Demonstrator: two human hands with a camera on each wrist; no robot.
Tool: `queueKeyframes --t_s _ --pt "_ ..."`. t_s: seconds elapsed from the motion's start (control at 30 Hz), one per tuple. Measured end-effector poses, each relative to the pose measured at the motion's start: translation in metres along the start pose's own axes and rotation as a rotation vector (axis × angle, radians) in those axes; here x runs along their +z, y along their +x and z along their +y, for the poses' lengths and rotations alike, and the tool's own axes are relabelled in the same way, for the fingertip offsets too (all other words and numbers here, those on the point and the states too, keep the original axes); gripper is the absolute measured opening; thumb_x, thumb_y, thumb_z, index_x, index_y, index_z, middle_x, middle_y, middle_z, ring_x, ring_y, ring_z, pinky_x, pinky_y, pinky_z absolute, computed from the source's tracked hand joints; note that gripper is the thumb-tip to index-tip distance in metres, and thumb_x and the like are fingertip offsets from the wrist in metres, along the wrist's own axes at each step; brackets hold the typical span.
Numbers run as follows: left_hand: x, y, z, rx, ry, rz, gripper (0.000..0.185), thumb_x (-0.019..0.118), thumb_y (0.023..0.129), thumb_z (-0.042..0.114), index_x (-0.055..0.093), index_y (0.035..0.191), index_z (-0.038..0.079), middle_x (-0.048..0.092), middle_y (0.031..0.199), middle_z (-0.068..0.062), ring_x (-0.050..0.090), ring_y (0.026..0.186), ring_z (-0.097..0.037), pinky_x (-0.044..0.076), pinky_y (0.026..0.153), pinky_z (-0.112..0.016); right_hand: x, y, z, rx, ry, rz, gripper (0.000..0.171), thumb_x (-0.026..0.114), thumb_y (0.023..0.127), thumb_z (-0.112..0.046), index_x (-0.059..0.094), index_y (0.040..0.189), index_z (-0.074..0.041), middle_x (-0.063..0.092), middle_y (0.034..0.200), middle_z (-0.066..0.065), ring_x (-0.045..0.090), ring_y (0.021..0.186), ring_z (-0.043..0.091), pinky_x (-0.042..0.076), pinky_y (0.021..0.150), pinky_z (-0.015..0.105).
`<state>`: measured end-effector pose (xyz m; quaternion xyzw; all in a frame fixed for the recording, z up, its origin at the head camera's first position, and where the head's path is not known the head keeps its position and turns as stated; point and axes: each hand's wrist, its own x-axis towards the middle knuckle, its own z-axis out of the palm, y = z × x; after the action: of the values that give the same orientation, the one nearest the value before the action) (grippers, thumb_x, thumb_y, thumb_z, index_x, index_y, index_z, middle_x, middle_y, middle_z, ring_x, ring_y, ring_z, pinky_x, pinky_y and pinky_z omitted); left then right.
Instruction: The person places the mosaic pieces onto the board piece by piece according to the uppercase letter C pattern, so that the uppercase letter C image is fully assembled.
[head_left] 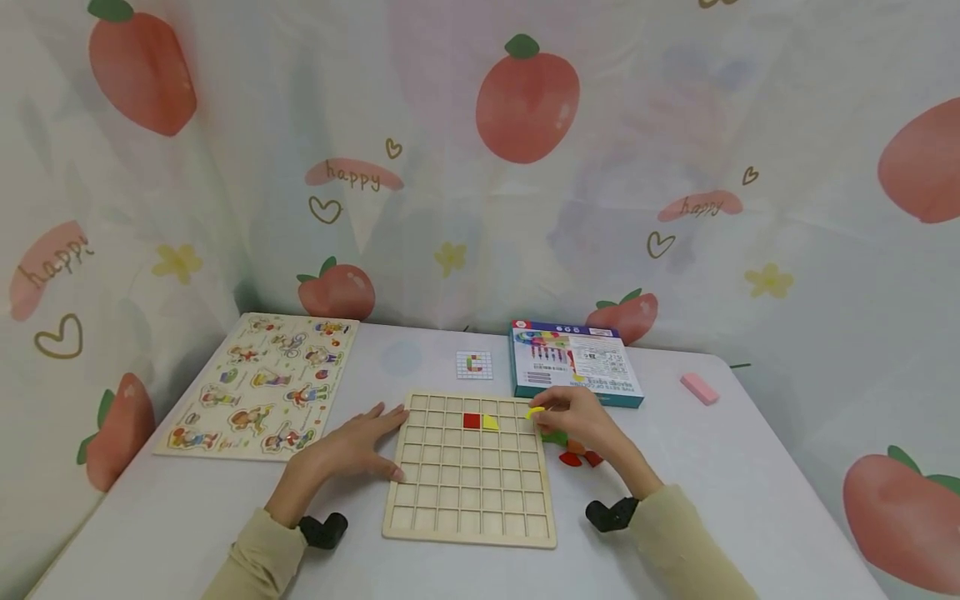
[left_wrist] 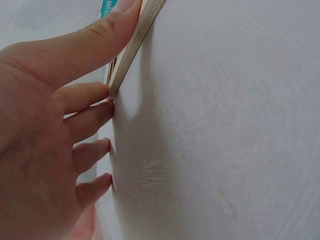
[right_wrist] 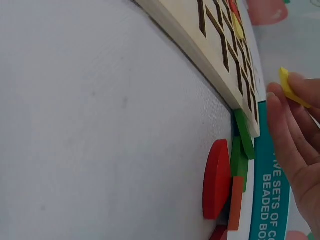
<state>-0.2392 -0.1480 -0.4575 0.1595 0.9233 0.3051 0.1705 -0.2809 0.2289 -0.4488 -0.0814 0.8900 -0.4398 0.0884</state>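
Pinching the yellow piece [head_left: 534,412] in my right hand [head_left: 581,421] above the grid board [head_left: 471,517]'s far right corner, I am bracing the board's left edge with my flat, spread left hand [head_left: 360,442].

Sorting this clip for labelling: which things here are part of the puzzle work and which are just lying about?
In use:
grid board, steadied by left hand
yellow piece, pinched by right hand
red square
loose pieces
pattern card

Lying about:
figure puzzle
boxed set
pink block
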Motion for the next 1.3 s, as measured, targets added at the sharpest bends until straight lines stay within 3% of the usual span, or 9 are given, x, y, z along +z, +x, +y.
queueKeyframes --t_s 0.33,0.8,1.3 --pt "0.001 0.002 -0.003 0.01 0.013 0.0 0.099 0.089 0.077 0.038 0.04 0.159 0.011 0.032 0.168 -0.008 0.015 0.159 -0.041 0.017 0.126 -0.065 0.014 0.012 -0.018 -0.079 0.066 -0.099 0.023 0.072 0.096 -0.014 0.074 0.113 0.001 0.077 0.099 0.014 0.074 0.081 0.023 0.063 0.083 0.037" --pt "-0.001 -0.001 0.001 0.002 0.001 0.002 0.1 0.09 0.077 0.039 0.041 0.159 0.011 0.032 0.168 -0.01 0.017 0.158 -0.043 0.021 0.124 -0.066 0.037 0.03 -0.038 -0.12 -0.062 -0.116 0.016 0.075 0.095 -0.018 0.079 0.107 -0.01 0.076 0.099 0.001 0.066 0.087 0.016 0.057 0.082 0.027" --pt "0.0 0.005 0.0 0.013 0.017 -0.009 0.098 0.089 0.078 0.038 0.041 0.159 0.011 0.031 0.169 -0.008 0.015 0.159 -0.04 0.017 0.126 -0.063 0.062 0.048 -0.052 -0.203 -0.111 -0.212 0.015 0.07 0.098 -0.014 0.081 0.107 -0.01 0.077 0.11 0.003 0.063 0.088 0.014 0.055 0.08 0.025"
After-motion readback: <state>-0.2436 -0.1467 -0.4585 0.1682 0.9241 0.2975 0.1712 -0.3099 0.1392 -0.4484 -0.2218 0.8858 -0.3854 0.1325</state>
